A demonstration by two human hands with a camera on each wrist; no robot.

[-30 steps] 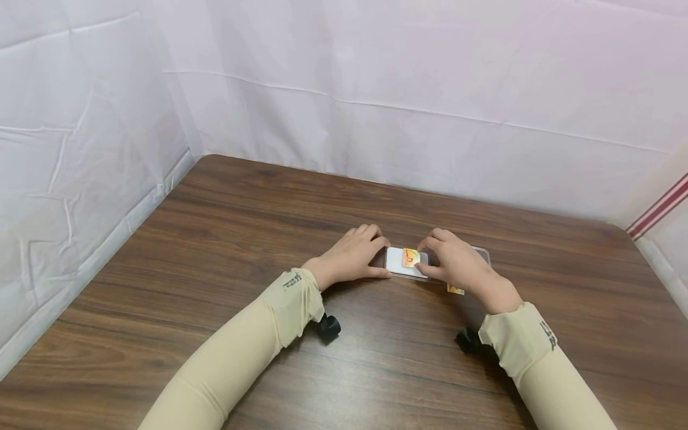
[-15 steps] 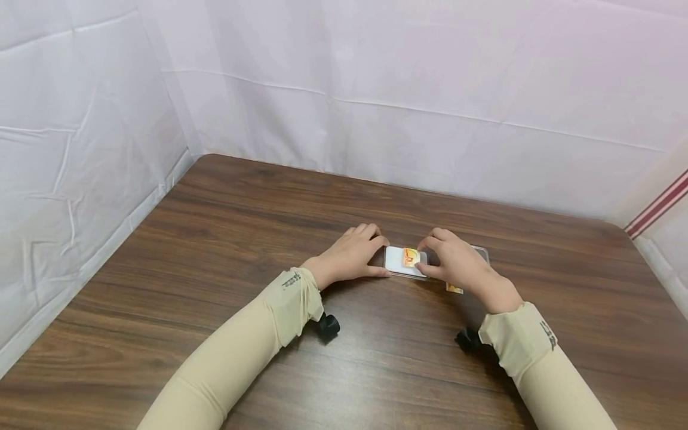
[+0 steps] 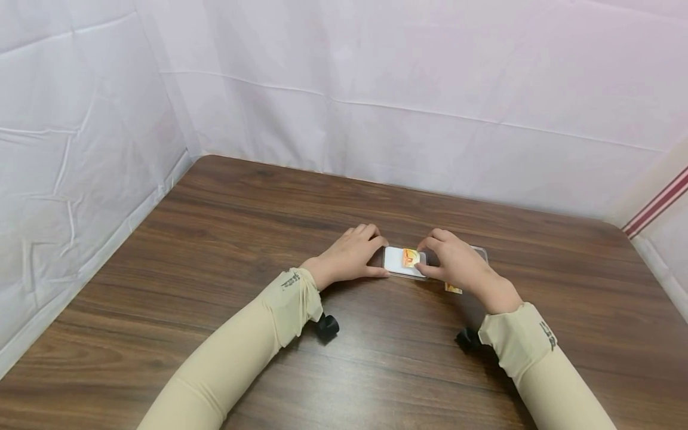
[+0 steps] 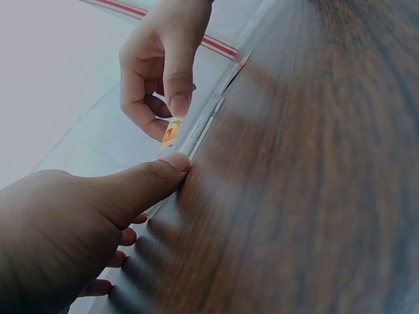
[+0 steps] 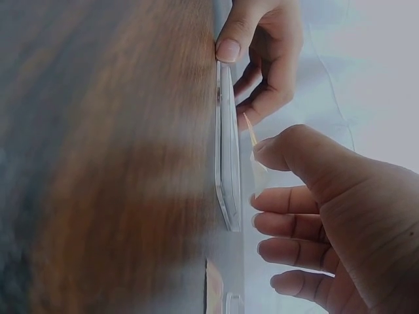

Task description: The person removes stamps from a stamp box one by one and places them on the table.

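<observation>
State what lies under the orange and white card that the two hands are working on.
A clear plastic case lies flat on the table beneath the card. The right hand covers its middle, so anything there stays unseen.

The table [image 3: 226, 239] under my wrists is dark wood grain, smooth with a dull sheen. My left hand [image 3: 352, 255] steadies a clear, glossy plastic case [image 3: 478, 254]. My right hand [image 3: 457, 263] pinches a thin white card [image 3: 400, 260], paper-like, with an orange print. My sleeves [image 3: 252, 334] are matt beige cloth. The backdrop [image 3: 408, 89] is creased white sheeting.
</observation>
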